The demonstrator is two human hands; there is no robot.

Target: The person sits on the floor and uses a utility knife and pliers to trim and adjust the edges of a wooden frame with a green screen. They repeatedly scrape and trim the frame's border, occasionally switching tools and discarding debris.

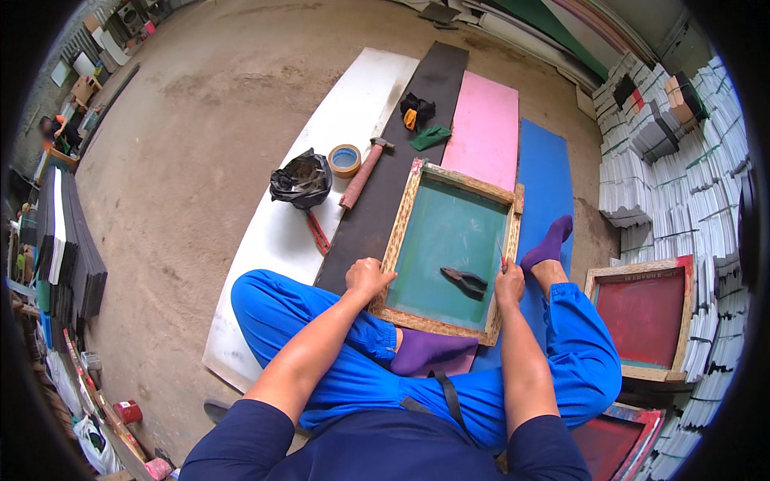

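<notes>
Wooden screen frame (417, 232) with green mesh lies flat at frame centre, on the black board (417, 112) and blue board (545, 168), in front of the seated person's crossed legs. Left hand (367, 276) curls closed over the frame's lower-left corner. Right hand (509, 282) grips a small red-handled tool (502, 256) at the frame's right edge; tool tip too small to tell. Dark pliers (465, 281) lie on the mesh, near the right hand. Above the frame: pink board (484, 128), hammer (365, 170), tape roll (345, 159), black plastic bag (301, 180) on the white board (337, 128). A second, red-mesh frame (646, 317) at lower right.
</notes>
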